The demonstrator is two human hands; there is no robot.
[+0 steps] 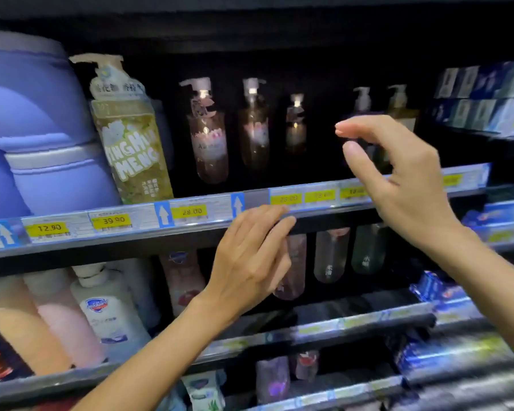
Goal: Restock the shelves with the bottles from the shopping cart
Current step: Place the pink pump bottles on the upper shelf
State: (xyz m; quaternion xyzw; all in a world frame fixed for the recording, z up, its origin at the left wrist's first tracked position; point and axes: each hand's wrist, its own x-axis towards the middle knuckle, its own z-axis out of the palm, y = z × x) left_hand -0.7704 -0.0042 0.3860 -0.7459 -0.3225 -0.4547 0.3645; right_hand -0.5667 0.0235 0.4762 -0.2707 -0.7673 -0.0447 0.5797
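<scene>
A row of pump bottles stands far back on the upper shelf: a pink one (pixel 209 134), an amber one (pixel 254 126), a small dark one (pixel 296 126) and two more (pixel 398 105) behind my right hand. A green pump bottle (pixel 131 137) stands at the shelf's front left. My right hand (pixel 398 179) hovers in front of the upper shelf, fingers loosely curved, holding nothing. My left hand (pixel 250 262) has straight fingers resting against the shelf's price rail (pixel 190 215). No shopping cart is in view.
Large purple jugs (pixel 33 129) fill the upper shelf's left end. Blue boxes (pixel 487 96) are stacked at the right. The lower shelf holds white, pink and orange bottles (pixel 107 310) at the left and clear bottles (pixel 330 253) further back. More shelves follow below.
</scene>
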